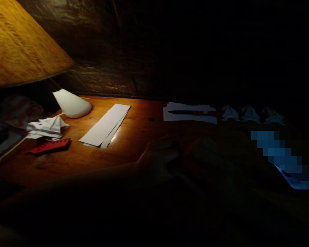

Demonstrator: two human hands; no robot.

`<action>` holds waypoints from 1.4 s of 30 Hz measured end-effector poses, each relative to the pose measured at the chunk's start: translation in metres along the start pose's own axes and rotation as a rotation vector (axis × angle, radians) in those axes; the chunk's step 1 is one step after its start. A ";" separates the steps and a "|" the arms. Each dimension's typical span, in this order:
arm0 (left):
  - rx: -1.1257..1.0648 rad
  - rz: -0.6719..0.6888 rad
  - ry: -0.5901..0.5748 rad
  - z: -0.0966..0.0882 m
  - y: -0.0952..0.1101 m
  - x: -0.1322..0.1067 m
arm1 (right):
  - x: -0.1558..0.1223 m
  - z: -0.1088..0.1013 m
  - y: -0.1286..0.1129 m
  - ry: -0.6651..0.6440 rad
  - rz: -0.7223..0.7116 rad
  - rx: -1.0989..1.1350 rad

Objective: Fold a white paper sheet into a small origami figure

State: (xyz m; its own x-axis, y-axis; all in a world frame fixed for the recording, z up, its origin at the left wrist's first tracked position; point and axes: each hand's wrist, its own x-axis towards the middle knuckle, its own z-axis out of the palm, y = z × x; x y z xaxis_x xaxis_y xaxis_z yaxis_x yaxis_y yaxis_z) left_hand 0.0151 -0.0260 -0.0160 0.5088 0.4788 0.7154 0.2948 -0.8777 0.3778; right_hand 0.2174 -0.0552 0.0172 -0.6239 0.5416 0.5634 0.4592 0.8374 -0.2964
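Observation:
My left hand (158,157) is over the wooden table in deep shadow, its fingers curled closed; darkness hides whatever is between them. To its right, my right hand (208,151) shows only as a dim shape, and its fingers cannot be made out. Beyond the hands, a knife (186,112) with a dark blade and red handle lies across a small stack of white paper (167,117). Left of that, white paper strips (105,125) overlap at an angle. Several folded paper pieces stand in a row at the back right, the nearest folded piece (230,113) beside the knife handle.
A lamp with a yellow shade (23,44) and white base (73,104) lights the left side. Its cord (11,149) trails left. Near it lie folded white paper (48,127) and a red object with dark holes (51,146). A blue-lit, pixelated device (283,154) is at right.

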 end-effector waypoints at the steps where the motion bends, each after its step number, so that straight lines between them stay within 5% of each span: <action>1: 0.002 0.003 0.000 0.001 -0.001 -0.001 | 0.000 0.002 0.000 0.013 0.005 0.000; 9: -0.041 -0.139 -0.030 0.004 -0.001 -0.003 | -0.001 0.011 -0.003 0.134 0.128 0.246; 15: -0.218 -0.265 0.052 0.000 0.002 0.007 | 0.003 0.004 0.010 0.190 0.270 0.192; 19: -0.270 -0.324 0.166 -0.003 -0.005 0.012 | 0.003 -0.001 0.021 0.184 0.256 0.228; 25: -0.325 -0.304 0.133 -0.002 -0.013 0.010 | 0.002 -0.004 0.022 0.183 0.273 0.274; 33: -0.412 -0.410 0.051 -0.005 -0.009 0.017 | 0.000 0.003 0.028 0.220 0.581 0.476; 38: -0.493 -0.557 0.034 -0.008 -0.012 0.018 | -0.004 0.015 0.034 0.063 0.915 0.752; 42: -0.512 -0.664 0.104 -0.006 -0.020 0.013 | -0.005 0.015 0.038 -0.034 0.996 0.815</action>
State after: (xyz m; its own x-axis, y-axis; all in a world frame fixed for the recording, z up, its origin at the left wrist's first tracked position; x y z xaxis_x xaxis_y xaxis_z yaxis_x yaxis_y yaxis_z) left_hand 0.0110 -0.0024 -0.0104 0.2750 0.9161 0.2919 0.0906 -0.3269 0.9407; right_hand 0.2284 -0.0253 -0.0089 -0.2583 0.9476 -0.1878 0.2250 -0.1300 -0.9656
